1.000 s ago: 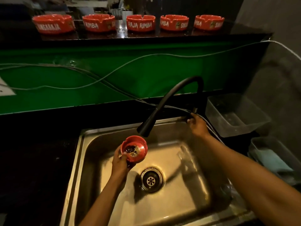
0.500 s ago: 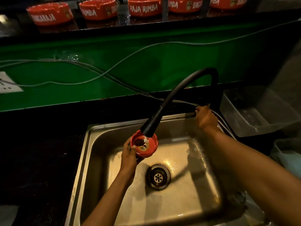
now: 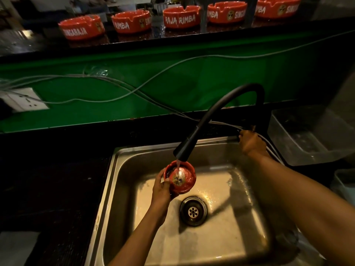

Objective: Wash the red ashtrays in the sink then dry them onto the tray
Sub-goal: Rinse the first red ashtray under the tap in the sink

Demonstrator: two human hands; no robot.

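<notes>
Rinsing step: left hand (image 3: 161, 189) grips a red ashtray (image 3: 180, 179) under the black faucet (image 3: 182, 150) stream, near the sink's (image 3: 123, 189) back edge; right hand (image 3: 249, 141) apparently grasps the tap lever; scrubbing should follow.

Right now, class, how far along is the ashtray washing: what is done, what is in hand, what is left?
Done: nothing looks finished.

In hand: the left hand holds one red ashtray under the black faucet; water runs into it over the sink. The right hand is at the faucet's base.

Left: five ashtrays wait on the ledge; drying has not begun.
</notes>
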